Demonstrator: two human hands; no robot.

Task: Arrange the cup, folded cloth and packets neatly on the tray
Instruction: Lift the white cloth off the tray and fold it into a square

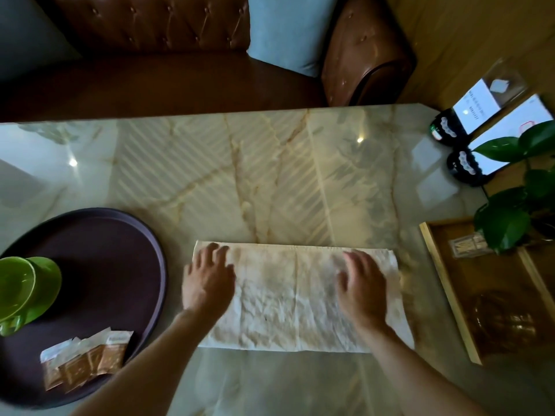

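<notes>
A white, creased cloth [288, 298] lies flat as a wide rectangle on the marble table, right of the tray. My left hand [207, 277] rests palm down on its left end, fingers spread. My right hand [363, 286] presses flat on its right end. A round dark brown tray [120, 253] sits at the left. On it a green cup [16, 289] stands on a green saucer [45, 283] at the left rim. Several brown and white packets [84, 361] lie overlapping near the tray's front edge.
A wooden tray [444, 283] with a glass item and a small box sits at the right, beside a leafy plant [510, 211]. Two phones on stands [468, 136] are at the far right. A brown leather sofa with blue cushions lies beyond the table.
</notes>
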